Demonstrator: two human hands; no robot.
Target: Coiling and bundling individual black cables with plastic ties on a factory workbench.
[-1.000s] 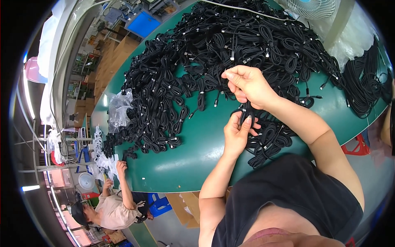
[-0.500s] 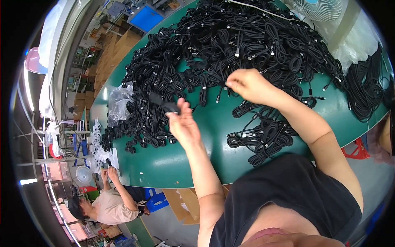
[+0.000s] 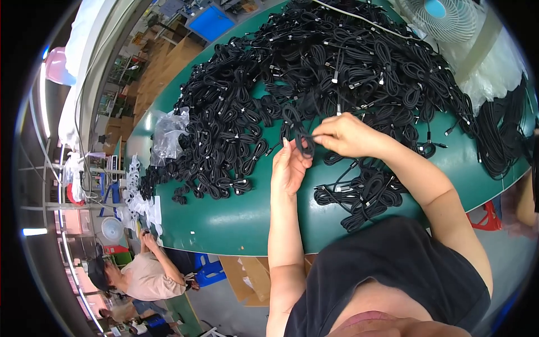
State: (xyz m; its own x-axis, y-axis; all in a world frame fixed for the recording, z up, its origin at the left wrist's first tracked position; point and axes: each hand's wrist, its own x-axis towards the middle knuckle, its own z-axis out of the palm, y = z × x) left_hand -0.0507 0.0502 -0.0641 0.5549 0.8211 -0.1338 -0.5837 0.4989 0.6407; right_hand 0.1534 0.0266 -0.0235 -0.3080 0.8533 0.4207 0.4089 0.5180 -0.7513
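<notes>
A coiled black cable [image 3: 298, 130], looped into a long bundle, is held up over the table between my two hands. My left hand [image 3: 289, 168] has its lower end between thumb and fingers, palm turned up. From the other side, my right hand [image 3: 347, 135] pinches at the edge of the same bundle; the exact spot is hidden by the fingers. Beyond my hands spreads a large pile of coiled black cables [image 3: 359, 62] with silvery plug ends. A smaller heap of coiled cables [image 3: 368, 194] lies below my right forearm.
The green table [image 3: 224, 224] bears the piles. A clear plastic bag [image 3: 168, 137] lies at left, and a fan [image 3: 438, 17] stands at far right beside long hanging cables [image 3: 499, 140]. At lower left, another person [image 3: 149, 269] works at the table edge.
My left hand has moved right, to beside my right hand; a coiled cable bundle is now between them. My right hand has come slightly down and right.
</notes>
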